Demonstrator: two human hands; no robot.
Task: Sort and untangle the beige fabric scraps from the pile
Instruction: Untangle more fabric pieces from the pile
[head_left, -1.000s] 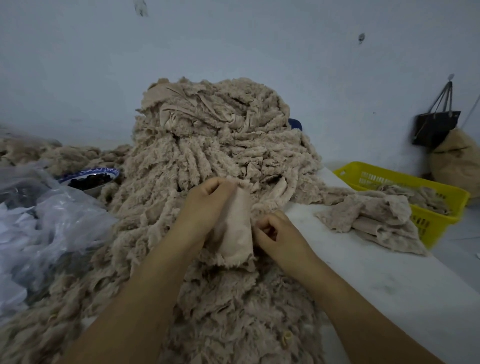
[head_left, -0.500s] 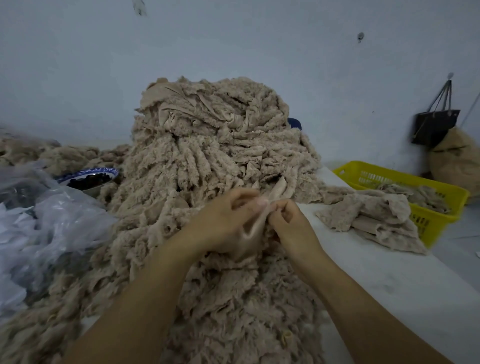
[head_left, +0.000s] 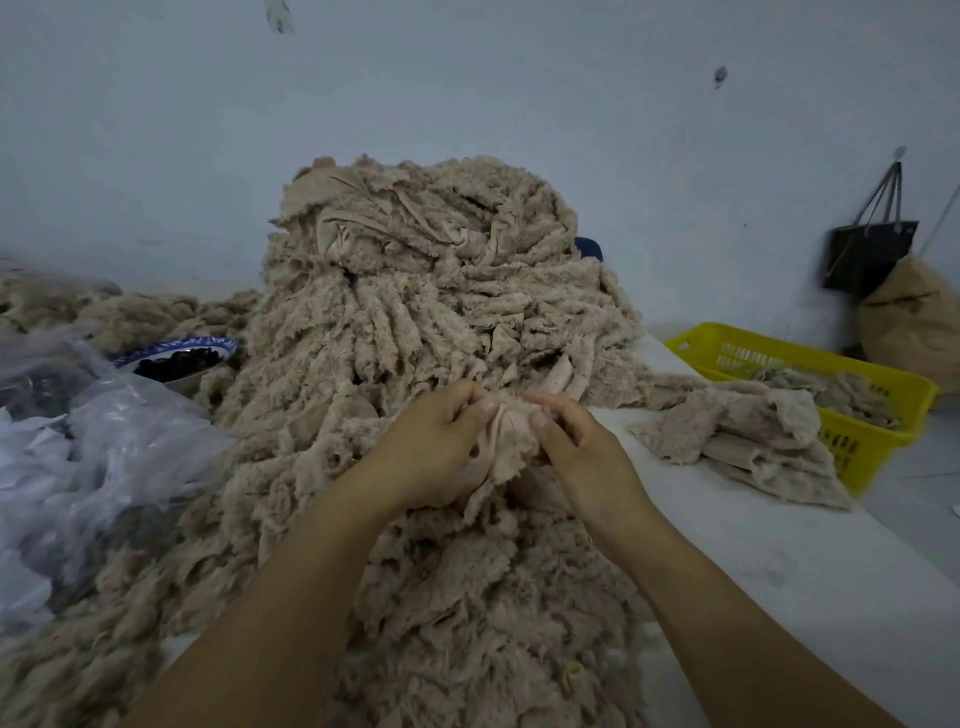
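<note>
At far left, clear plastic bags (head_left: 78, 467) lie beside a blue-rimmed bowl (head_left: 176, 358). Centre: tall pile (head_left: 415, 322) of beige fabric scraps on the tabletop (head_left: 779, 571). Left hand (head_left: 431, 447) and right hand (head_left: 582, 452), fingers curled, both pinch one scrap (head_left: 504, 441) at the pile's front. Further right, a small stack of scraps (head_left: 743, 441) lies just beside a yellow basket (head_left: 857, 374).

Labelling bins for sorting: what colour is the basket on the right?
Yellow basket, clearest in the head view.
</note>
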